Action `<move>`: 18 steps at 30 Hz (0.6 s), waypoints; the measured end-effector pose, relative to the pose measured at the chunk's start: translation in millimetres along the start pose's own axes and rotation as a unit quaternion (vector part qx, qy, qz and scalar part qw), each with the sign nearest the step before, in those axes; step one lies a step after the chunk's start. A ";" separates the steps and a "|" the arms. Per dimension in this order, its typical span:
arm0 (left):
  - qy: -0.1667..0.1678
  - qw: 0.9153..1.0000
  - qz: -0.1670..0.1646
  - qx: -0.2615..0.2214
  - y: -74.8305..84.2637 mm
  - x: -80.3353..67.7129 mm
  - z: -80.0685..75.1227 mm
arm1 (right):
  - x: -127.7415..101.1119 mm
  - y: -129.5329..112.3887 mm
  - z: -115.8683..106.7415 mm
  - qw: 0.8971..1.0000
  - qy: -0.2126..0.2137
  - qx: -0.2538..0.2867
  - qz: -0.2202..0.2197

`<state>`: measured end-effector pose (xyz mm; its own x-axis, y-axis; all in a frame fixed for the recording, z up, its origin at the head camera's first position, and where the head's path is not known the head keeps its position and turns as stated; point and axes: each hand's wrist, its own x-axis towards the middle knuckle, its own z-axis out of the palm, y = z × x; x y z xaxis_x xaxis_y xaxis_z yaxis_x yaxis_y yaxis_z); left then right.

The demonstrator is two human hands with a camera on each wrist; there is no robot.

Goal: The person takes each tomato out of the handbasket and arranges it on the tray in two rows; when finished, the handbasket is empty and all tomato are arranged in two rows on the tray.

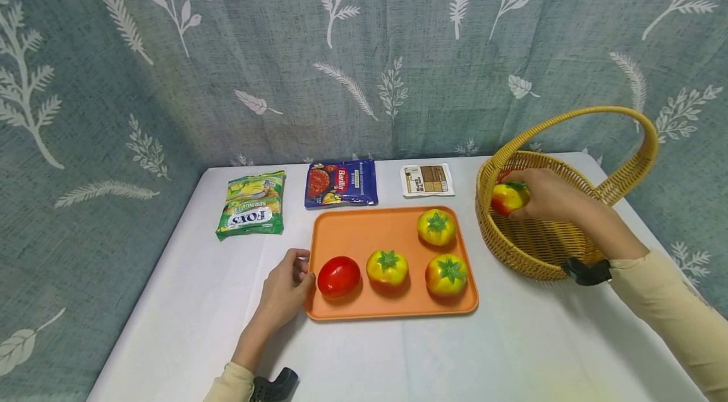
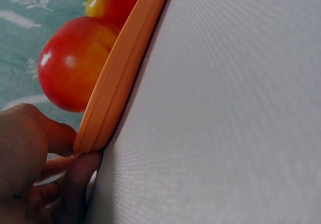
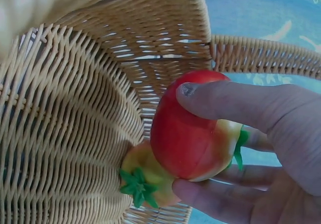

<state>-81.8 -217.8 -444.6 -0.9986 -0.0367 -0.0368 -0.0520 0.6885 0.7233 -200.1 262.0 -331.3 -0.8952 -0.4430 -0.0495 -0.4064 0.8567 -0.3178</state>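
Observation:
An orange tray (image 1: 364,231) lies mid-table and carries a red tomato (image 1: 338,276) and three yellow-red tomatoes with green tops (image 1: 387,267). My left hand (image 1: 287,288) pinches the tray's left rim (image 2: 120,68) between thumb and fingers, right beside the red tomato (image 2: 70,63). At the right stands a wicker basket (image 1: 534,250) with a tall handle. My right hand (image 1: 546,193) reaches inside it and grips a red-yellow tomato (image 1: 508,198). In the right wrist view that tomato (image 3: 193,128) sits in my curled fingers (image 3: 235,103), above another tomato (image 3: 143,176) lying in the basket (image 3: 65,133).
A green Fox's candy bag (image 1: 252,206), a blue Barilla pouch (image 1: 341,182) and a small white packet (image 1: 427,179) lie in a row behind the tray. A leaf-patterned curtain hangs close behind the white-covered table (image 1: 512,351).

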 end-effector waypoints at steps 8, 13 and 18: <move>-0.003 1.000 0.003 0.001 -1.7 -0.3 0.9 | -10.4 -5.2 -0.5 1.000 0.024 -0.016 -0.007; -0.001 1.000 0.005 -0.001 -1.0 -0.9 0.3 | -17.8 -9.1 -1.7 0.999 0.038 -0.022 0.000; 0.003 1.000 0.013 0.001 0.8 -1.6 -0.6 | -27.3 -12.4 -4.3 0.998 0.064 -0.029 -0.007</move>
<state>-80.2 -217.6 -443.6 -0.9997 -0.0223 -0.0134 -0.0251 0.6914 0.7220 -171.4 264.6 -321.9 -0.9043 -0.4201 0.0766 -0.4247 0.8664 -0.2626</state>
